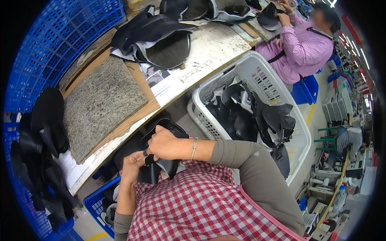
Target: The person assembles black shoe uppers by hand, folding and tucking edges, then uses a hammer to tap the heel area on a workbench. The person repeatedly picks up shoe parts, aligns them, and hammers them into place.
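Close to my lap, both hands meet on a black leather shoe-upper piece [149, 174]. My left hand [132, 165] pinches its edge from the left. Just above, my right hand [161, 143] is closed with bent fingers at the same piece, hiding part of it; a dark band shows on one finger. The piece hangs below my fingers, over my red checked apron [189, 197]. Behind my right hand lies another dark padded part [171, 126], partly covered.
A worn white table [209, 44] bears a grey stone slab [100, 102] and black shoe uppers [169, 48]. A white basket [299, 120] of black pieces stands to the right, blue crates [60, 48] to the left. A co-worker in pink checks [301, 52] works at upper right.
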Action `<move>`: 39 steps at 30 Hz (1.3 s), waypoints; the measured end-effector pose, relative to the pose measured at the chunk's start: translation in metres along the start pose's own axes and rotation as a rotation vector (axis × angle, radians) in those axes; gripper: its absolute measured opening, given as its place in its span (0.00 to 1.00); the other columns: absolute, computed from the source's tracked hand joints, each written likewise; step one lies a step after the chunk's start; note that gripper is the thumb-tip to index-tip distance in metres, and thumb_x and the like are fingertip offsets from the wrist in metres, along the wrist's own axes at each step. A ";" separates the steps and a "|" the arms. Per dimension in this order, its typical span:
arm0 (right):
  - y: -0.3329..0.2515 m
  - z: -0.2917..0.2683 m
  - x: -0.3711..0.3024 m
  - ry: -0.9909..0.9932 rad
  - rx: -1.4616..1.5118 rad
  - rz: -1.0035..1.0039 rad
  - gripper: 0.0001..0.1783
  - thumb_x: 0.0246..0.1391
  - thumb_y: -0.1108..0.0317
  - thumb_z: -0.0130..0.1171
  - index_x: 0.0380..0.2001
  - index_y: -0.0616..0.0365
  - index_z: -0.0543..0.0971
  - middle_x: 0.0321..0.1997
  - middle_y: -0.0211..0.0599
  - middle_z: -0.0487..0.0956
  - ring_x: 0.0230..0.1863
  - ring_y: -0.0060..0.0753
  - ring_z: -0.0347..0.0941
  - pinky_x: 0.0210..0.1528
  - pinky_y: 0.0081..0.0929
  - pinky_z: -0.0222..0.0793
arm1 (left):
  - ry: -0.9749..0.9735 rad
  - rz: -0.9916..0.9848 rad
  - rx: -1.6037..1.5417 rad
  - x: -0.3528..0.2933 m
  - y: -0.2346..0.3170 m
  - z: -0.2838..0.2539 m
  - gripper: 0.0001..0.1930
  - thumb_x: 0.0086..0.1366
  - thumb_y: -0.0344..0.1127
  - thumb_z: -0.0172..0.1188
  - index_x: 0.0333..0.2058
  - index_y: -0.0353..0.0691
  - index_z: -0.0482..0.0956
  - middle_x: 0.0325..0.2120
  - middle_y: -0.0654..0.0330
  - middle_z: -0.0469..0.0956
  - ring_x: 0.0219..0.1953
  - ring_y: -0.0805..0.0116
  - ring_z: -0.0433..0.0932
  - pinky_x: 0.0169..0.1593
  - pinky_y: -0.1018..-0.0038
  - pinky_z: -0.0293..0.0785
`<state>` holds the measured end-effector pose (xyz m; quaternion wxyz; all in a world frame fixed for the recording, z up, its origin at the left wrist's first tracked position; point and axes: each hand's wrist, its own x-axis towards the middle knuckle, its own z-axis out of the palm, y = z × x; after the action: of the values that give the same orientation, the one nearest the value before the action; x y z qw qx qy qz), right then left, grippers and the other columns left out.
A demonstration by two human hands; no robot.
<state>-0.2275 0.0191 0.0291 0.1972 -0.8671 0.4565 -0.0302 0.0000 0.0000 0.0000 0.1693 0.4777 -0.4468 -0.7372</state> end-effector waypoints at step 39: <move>0.023 -0.004 -0.019 0.144 0.355 0.085 0.22 0.52 0.51 0.74 0.39 0.55 0.79 0.33 0.36 0.86 0.36 0.42 0.83 0.50 0.38 0.66 | 0.002 0.102 0.145 -0.006 0.012 0.016 0.14 0.69 0.17 0.58 0.51 0.26 0.82 0.43 0.58 0.86 0.39 0.76 0.80 0.43 0.76 0.77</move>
<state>-0.2572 0.0211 0.0269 0.3151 -0.7942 0.4931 -0.1637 -0.0128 0.0051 0.0153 0.1719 0.4660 -0.5227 -0.6929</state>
